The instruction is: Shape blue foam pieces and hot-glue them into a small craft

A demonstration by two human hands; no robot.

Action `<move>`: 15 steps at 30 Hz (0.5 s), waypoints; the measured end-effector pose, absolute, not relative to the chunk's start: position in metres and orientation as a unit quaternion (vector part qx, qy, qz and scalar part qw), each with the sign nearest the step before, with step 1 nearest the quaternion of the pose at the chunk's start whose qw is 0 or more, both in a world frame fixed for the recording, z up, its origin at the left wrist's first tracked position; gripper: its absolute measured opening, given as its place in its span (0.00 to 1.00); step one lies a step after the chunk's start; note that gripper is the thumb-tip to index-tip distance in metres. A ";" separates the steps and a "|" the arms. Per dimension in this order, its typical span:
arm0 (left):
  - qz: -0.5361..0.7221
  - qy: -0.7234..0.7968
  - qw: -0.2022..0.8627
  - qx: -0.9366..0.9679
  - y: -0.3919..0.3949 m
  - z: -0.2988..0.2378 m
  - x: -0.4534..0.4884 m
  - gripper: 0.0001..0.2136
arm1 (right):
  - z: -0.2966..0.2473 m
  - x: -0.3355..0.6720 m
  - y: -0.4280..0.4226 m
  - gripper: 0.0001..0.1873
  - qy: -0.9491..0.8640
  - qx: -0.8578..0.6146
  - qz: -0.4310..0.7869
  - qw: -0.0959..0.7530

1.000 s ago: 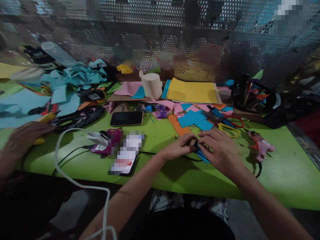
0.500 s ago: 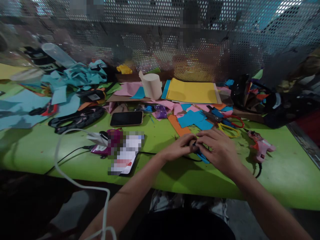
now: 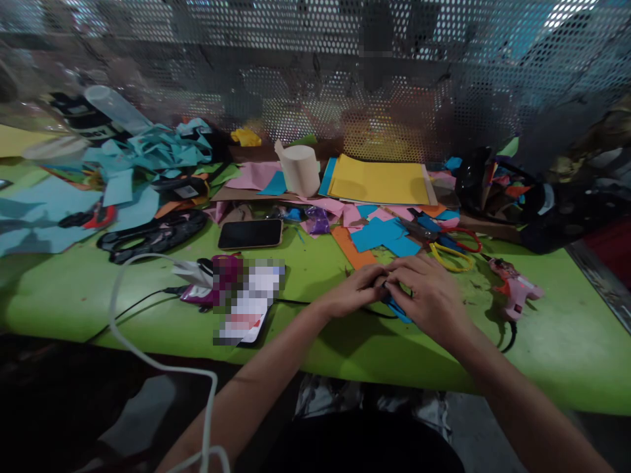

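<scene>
my left hand (image 3: 355, 293) and right hand (image 3: 428, 295) meet fingertip to fingertip low over the green table (image 3: 98, 302), a little right of the middle. both are curled nearly closed, fingers pinched together on a small blue paper piece (image 3: 396, 309). most of it is hidden under my right palm; only a blue edge shows below my fingers, down by the table top. whether it is folded or flat i cannot tell. a thin black cable (image 3: 296, 302) runs along the table from the left and passes under my left hand.

just beyond my knuckles lie an orange strip (image 3: 351, 248) and a patch of blue paper squares (image 3: 382, 235). to the right of those sit yellow-handled scissors (image 3: 451, 257), and further right a pink glue gun (image 3: 515, 289) lies on its side, near my right wrist but apart from it. a dark phone (image 3: 250, 233) lies face up to the left, well apart from my hands. a yellow sheet (image 3: 379, 179) and a beige roll (image 3: 302, 168) stand at the back.
</scene>
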State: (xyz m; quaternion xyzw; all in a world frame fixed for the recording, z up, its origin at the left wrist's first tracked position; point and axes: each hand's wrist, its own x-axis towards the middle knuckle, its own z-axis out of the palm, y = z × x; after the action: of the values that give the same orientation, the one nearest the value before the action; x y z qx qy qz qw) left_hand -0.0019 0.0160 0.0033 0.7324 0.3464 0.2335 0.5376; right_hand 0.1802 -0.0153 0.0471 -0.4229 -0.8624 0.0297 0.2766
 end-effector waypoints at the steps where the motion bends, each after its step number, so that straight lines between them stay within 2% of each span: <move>1: 0.234 0.345 0.537 0.733 0.016 0.003 -0.002 0.15 | 0.047 0.180 -0.015 0.08 -0.863 -0.421 0.028 0.277; 8: 0.240 0.336 0.550 0.726 0.016 0.005 -0.002 0.16 | 0.048 0.178 -0.016 0.08 -0.863 -0.421 0.010 0.279; 15: 0.226 0.360 0.578 0.697 0.019 0.003 -0.004 0.15 | 0.053 0.185 -0.015 0.04 -0.864 -0.421 0.037 0.275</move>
State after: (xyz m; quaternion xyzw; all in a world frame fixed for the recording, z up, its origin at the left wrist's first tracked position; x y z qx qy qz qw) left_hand -0.0036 0.0186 0.0025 0.6965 0.3602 0.2263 0.5778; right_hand 0.1852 -0.0151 0.0529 -0.4206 -0.8638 0.0371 0.2748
